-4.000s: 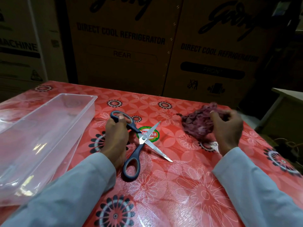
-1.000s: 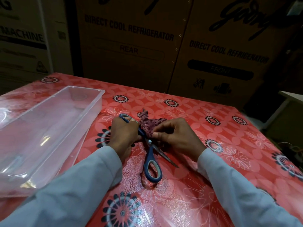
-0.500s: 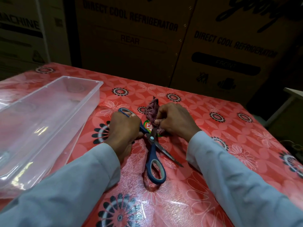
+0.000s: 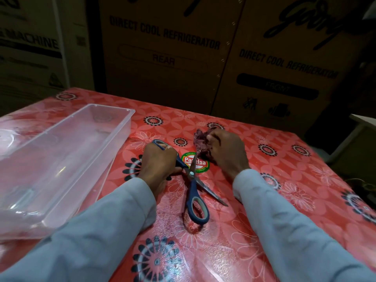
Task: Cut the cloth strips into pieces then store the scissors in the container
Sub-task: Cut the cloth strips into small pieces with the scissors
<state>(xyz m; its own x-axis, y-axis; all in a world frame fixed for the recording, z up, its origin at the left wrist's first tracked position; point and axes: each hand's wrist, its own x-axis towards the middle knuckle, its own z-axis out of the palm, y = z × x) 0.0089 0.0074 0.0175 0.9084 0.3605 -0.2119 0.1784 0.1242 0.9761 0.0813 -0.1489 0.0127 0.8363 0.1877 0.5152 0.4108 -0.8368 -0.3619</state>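
Scissors (image 4: 193, 180): one pair; one container (image 4: 61, 159).

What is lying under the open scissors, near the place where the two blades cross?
A round green and red sticker on the red tablecloth lies under the scissors. One blade crosses its lettering and hides some letters, so the full word cannot be read.

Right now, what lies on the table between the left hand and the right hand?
In the head view, the open scissors lie between the left hand and the right hand, over a round green and red sticker.
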